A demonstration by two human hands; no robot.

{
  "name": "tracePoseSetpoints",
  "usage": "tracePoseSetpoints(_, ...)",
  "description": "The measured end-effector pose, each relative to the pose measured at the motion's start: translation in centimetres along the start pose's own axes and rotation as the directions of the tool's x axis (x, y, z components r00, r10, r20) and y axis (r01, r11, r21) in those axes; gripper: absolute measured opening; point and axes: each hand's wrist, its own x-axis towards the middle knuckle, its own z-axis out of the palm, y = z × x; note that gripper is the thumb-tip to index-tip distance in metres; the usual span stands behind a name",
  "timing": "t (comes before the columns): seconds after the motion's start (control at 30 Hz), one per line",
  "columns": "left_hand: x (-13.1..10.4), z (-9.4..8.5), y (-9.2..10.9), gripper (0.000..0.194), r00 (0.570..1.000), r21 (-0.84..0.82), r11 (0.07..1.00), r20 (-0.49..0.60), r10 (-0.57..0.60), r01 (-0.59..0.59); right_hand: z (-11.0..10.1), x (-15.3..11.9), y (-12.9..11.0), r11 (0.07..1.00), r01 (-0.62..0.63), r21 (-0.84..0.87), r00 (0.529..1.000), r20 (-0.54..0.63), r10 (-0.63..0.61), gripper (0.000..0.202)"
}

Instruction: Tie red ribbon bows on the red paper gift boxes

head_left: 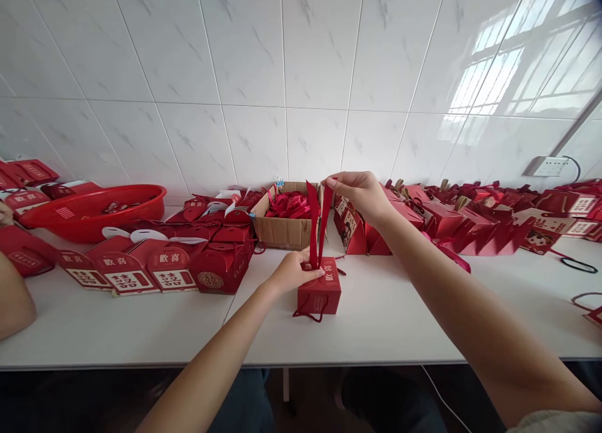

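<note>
A small red gift box (320,297) with a dark red cord handle stands on the table in front of me. From its top rises a red ribbon (313,232), whose two strands stand up in a narrow V. My left hand (292,272) is closed on the ribbon's lower part, right against the top of the box. Higher up, my right hand (360,193) pinches the right strand near its upper end between thumb and fingers. The left strand's tip stands free.
Behind the box sits a cardboard carton (277,231) full of red ribbons. Rows of red gift boxes (172,273) line the left, near a red plastic basin (89,217). More red boxes (444,217) fill the right. Another person's arm (14,301) shows at the left edge.
</note>
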Motion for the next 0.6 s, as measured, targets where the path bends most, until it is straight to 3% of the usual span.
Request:
tracePoseSetpoints(0.17,0.1,-0.1,-0.3,0.031,0.999,-0.043,0.999,-0.027,-0.021,0.019,0.2,0.2,0.2,0.999,-0.027,0.019,1.000,0.003,0.027,0.026)
tracePoseSetpoints(0.3,-0.2,-0.4,0.1,0.046,0.995,-0.131,0.991,-0.098,-0.005,-0.008,-0.3,-0.3,0.8,0.964,-0.095,0.249,0.994,0.081,0.077,0.025)
tracePoseSetpoints(0.43,-0.8,-0.7,0.5,0.050,0.981,-0.189,0.979,-0.189,0.043,-0.079,-1.7,-2.3,2.0,0.856,-0.215,0.470,0.973,0.179,0.147,0.023)
tracePoseSetpoints(0.6,-1.3,-0.5,0.1,0.046,0.979,-0.120,0.989,-0.195,0.061,-0.086,-3.9,-5.9,4.5,0.827,-0.357,0.434,0.934,0.139,0.330,0.023)
